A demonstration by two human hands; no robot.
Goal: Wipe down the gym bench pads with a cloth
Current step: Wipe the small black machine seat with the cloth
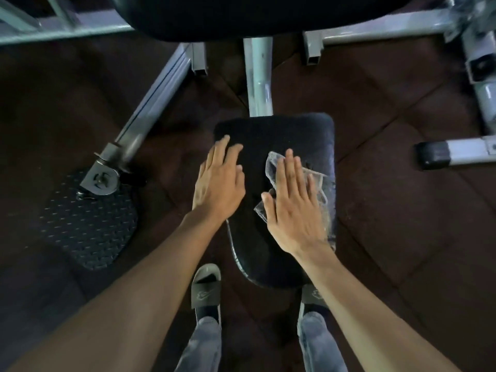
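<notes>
A black seat pad [268,132] of a gym bench lies below me, on a pale metal post. My left hand [218,181] rests flat on the pad's left edge, fingers apart, holding nothing. My right hand [291,205] lies flat with fingers together, pressing a pale checked cloth [272,163] onto the right half of the pad. The cloth sticks out past my fingertips and along my hand's right side. A larger black back pad [241,14] fills the top of the view.
Grey frame tubes [158,95] run left and right of the seat over a dark tiled floor. A black studded footplate [88,226] lies at the left. A capped bar end [434,155] points in from the right. My feet in slides [205,287] stand below the pad.
</notes>
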